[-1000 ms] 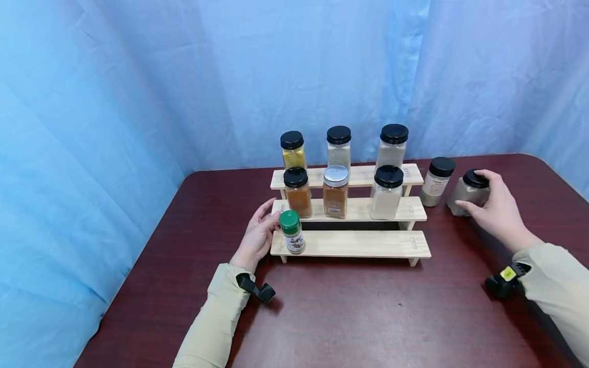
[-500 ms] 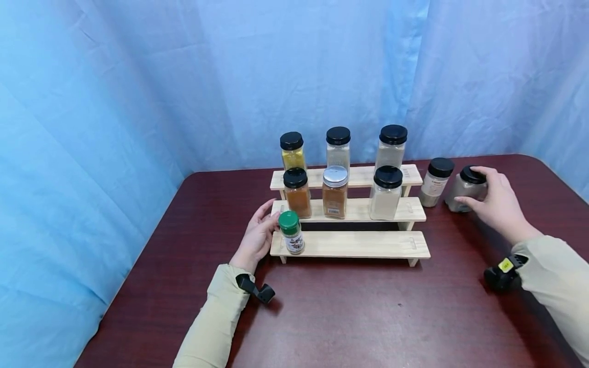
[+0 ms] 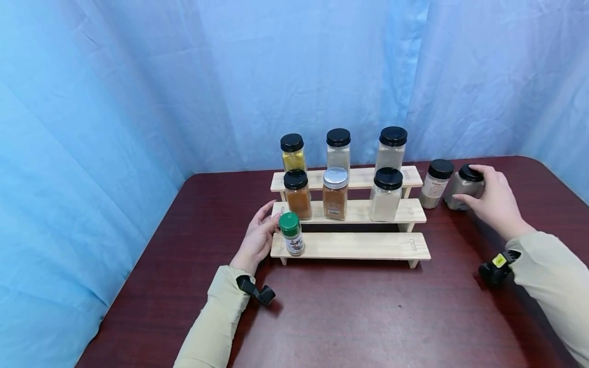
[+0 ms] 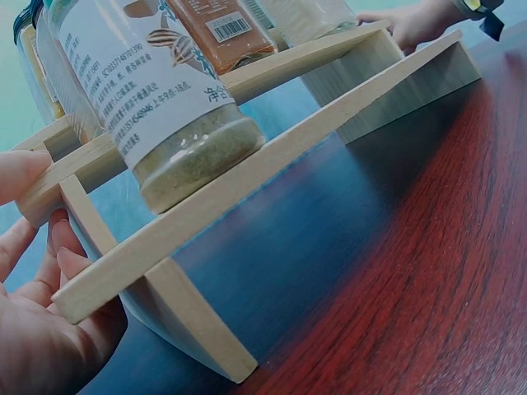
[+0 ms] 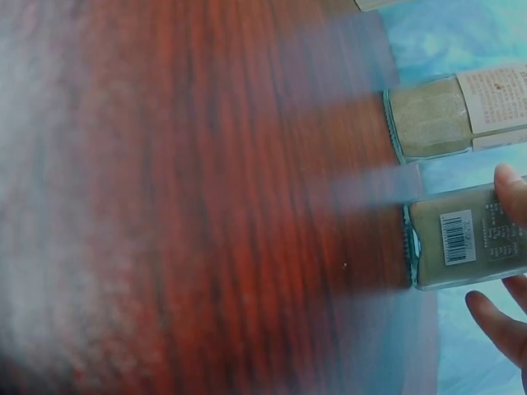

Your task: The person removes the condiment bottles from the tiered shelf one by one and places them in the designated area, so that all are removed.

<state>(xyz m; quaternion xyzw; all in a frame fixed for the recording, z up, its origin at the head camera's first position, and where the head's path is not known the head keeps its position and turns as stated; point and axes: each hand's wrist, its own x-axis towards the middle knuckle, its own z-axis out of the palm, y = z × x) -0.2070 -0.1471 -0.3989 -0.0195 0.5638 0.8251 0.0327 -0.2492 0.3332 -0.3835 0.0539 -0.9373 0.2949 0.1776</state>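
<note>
My left hand (image 3: 258,237) holds the left end of a three-tier wooden spice rack (image 3: 359,245). In the left wrist view its thumb (image 4: 20,174) lies on a board's end, with the other fingers curled below. Close beside that hand a green-capped spice jar (image 3: 292,234) stands on the lowest tier. Over on the right, my right hand (image 3: 494,204) grips a square glass spice jar (image 3: 460,191) with a black lid, thumb on one side and fingers round the other. The right wrist view shows a barcode label on that jar (image 5: 461,239), upright on the table.
A round black-lidded jar (image 3: 433,189) with a pale label stands between rack and right hand. On the middle tier are two brown-filled jars (image 3: 335,199) and a pale one (image 3: 385,202). Three black-lidded jars (image 3: 339,153) stand on the top tier, before a blue curtain (image 3: 294,76).
My right hand has shifted slightly left and away from me with the square jar, bringing it closer to the round black-lidded jar. The left hand stays at the rack's end.
</note>
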